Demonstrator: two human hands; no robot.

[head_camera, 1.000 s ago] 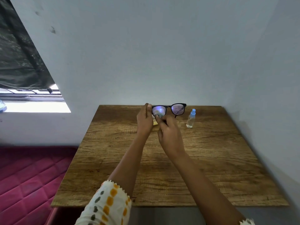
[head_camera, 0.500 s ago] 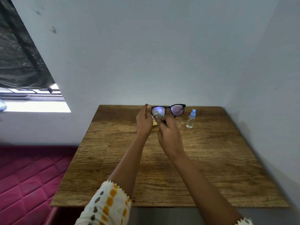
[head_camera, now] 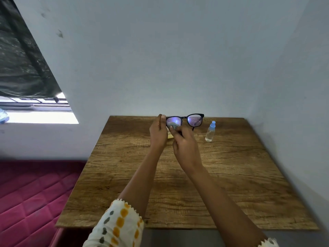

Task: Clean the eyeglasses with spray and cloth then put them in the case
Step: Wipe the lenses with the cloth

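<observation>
Left hand (head_camera: 158, 132): raised over the far part of the table, fingers and thumb curled round the outer end of the eyeglasses (head_camera: 195, 120), which are gripped there at the frame's corner; right hand (head_camera: 185, 147): set close beside the left, the two nearly touching, fingertips pinched on a small grey cloth (head_camera: 173, 125) that is pressed to the lens nearer the left hand.

Eyeglasses: black frame, lenses with a violet sheen, held roughly level and upright in the air above the table's far edge, front turned away from the wearer of the camera; one temple arm is seen hanging down behind the free lens.

Small yellowish piece (head_camera: 170, 136): seen just under the left hand, between the two hands; possibly a fold of the cloth, though this cannot be told at this size.

Spray bottle (head_camera: 210, 131): clear body, light blue cap, stood upright on the table, to the right of the hands and apart from them.

Table (head_camera: 231, 175): wood-grain top, pushed against a pale wall (head_camera: 178, 59).

Left sleeve (head_camera: 119, 225): white with orange and grey spots, ended at the forearm; right sleeve (head_camera: 268, 243): only its white edge is shown.

Window (head_camera: 39, 116): bright, at the left, under a dark curtain (head_camera: 21, 59); red quilted mattress (head_camera: 32, 193): laid beside the table at lower left.
</observation>
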